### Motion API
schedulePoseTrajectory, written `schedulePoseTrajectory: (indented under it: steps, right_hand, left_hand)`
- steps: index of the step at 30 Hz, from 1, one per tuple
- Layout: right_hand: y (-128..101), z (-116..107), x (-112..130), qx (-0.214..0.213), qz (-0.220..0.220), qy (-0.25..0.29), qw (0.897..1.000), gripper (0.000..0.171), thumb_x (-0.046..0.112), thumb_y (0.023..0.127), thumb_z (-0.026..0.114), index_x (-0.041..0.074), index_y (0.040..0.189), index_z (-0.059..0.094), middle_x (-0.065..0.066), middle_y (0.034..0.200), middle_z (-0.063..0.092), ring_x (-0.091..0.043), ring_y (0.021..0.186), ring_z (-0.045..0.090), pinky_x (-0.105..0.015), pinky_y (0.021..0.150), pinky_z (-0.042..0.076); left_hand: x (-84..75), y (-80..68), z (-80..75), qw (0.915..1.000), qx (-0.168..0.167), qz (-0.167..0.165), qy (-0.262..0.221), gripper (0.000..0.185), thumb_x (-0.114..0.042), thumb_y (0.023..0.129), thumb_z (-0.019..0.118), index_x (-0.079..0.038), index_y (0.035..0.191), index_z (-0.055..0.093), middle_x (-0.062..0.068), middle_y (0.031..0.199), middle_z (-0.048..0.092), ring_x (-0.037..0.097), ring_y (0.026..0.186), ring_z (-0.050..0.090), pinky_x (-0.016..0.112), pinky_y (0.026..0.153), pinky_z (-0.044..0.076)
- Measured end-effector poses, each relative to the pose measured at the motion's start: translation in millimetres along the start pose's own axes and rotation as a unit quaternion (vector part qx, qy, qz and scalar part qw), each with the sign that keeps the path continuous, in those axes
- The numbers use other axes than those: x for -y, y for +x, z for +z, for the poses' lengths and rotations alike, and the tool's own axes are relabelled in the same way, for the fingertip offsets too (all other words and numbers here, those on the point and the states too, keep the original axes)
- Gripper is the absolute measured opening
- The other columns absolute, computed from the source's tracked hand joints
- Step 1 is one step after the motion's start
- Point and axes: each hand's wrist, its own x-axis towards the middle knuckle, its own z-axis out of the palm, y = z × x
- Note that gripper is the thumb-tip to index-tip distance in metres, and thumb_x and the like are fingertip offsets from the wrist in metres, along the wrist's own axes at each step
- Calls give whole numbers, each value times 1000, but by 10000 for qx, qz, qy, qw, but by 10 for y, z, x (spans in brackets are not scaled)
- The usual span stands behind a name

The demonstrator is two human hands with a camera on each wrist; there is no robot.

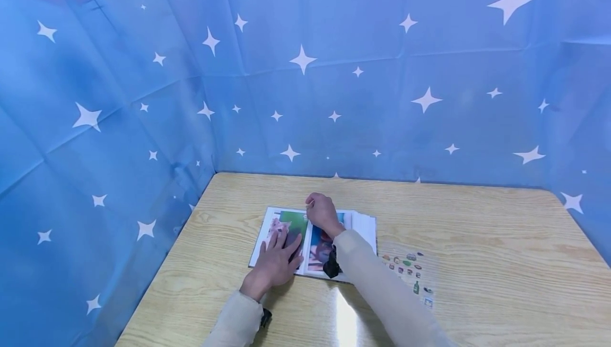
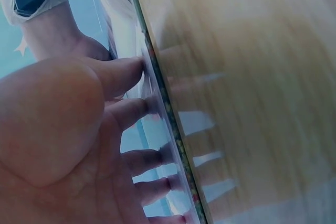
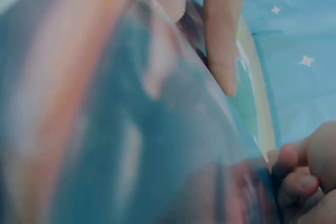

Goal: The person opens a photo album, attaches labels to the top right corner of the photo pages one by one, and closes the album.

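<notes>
Wood-grain counter [image 1: 477, 241] fills the lower half of the head view, walled on three sides by a blue cloth backdrop [image 1: 334, 71] printed with white stars. Photo album [image 1: 365, 225] lies open just left of the frame's centre, glossy sleeved pages showing colour pictures, a stack of white page edges along its right side. Left hand [image 1: 277, 262] lies flat on the left page, fingers straight and spread, palm down; in the left wrist view the fingertips [image 2: 134, 69] press on the shiny plastic, with their reflections showing on it. Right hand [image 1: 322, 211] sits at the album's upper middle near the spine, fingers curled; right wrist view shows a finger [image 3: 223, 45] against a clear page sleeve [image 3: 131, 129] that looks lifted close to the lens, but the view is too blurred to tell whether the sleeve is actually pinched. Hands are apart, one on each side of the spine. Sticker sheet [image 1: 409, 275] with small coloured motifs lies flat on the counter just right of the album, below its lower right corner, untouched. Both forearms wear pale beige sleeves [image 1: 382, 294] with dark wrist straps.
</notes>
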Motion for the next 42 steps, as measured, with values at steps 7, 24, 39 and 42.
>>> schedulePoseTrajectory:
  steps: [7, 24, 39, 42]
  right_hand:
    - [-50, -94, -37, 466, -93, 534, 9974, 21, 17, 98, 60, 5, 115, 65, -8, 100, 66, -16, 68, 62, -35, 64, 54]
    - [-242, -587, -88, 521, -703, 578, 9945, 22, 25, 101, 58, 13, 118, 67, -3, 109, 65, -18, 87, 61, -36, 74, 54]
    - [-454, -999, -313, 627, -931, 571, 9920, 18, 19, 101, 57, 11, 114, 68, -9, 101, 66, -27, 72, 63, -32, 61, 52]
    - [-525, -1109, -353, 710, -977, 550, 9912, 18, 17, 102, 57, 10, 114, 67, -12, 102, 66, -31, 72, 63, -33, 59, 52]
  left_hand:
    - [-10, 2, -1, 10000, 49, -39, 18, 58, -45, 104, 44, -23, 156, 33, 18, 164, 15, 43, 150, 12, 69, 114, 19]
    - [-3, -17, 0, 9999, -90, 73, 3, 57, -44, 104, 43, -20, 155, 35, 20, 163, 17, 46, 148, 15, 70, 112, 20]
    - [-16, -51, -4, 9999, -82, 88, -121, 57, -43, 104, 44, -18, 155, 36, 20, 163, 16, 46, 149, 13, 70, 113, 17]
    - [-16, -58, -8, 9998, -100, 122, -133, 57, -42, 104, 44, -18, 155, 36, 21, 163, 16, 46, 149, 14, 70, 113, 17]
